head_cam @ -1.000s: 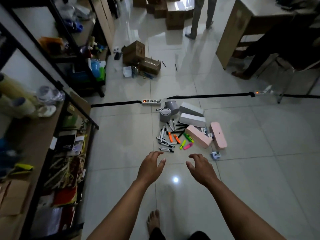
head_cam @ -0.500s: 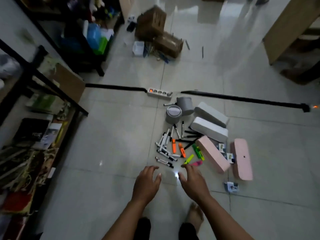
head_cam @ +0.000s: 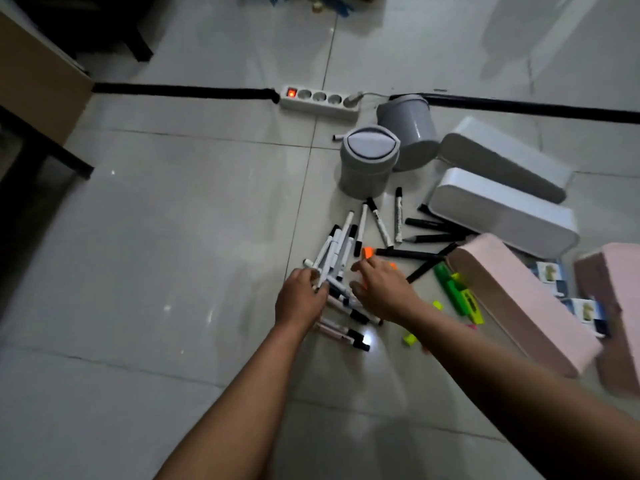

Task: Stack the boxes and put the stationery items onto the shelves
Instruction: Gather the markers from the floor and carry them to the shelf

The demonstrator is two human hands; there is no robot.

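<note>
Markers are the job in hand: white-barrelled markers with black caps (head_cam: pixel 337 247) lie in a loose heap on the pale tiled floor (head_cam: pixel 173 237), just in front of the round grey lidded bin (head_cam: pixel 369 161). The left hand (head_cam: pixel 301 296) curls its fingers round one or two barrels at the heap's left edge; the right hand (head_cam: pixel 381 289) hovers spread over the heap's right side, beside the orange highlighter (head_cam: pixel 367 251), and seems to hold nothing, though motion blur makes that uncertain. Best to rake the barrels parallel first, then close both hands round the bundle, because crossed markers will slip out. Two long pink plastic boxes (head_cam: pixel 519 299) and two white ones (head_cam: pixel 502 213) lie unstacked to the right of the bin.
</note>
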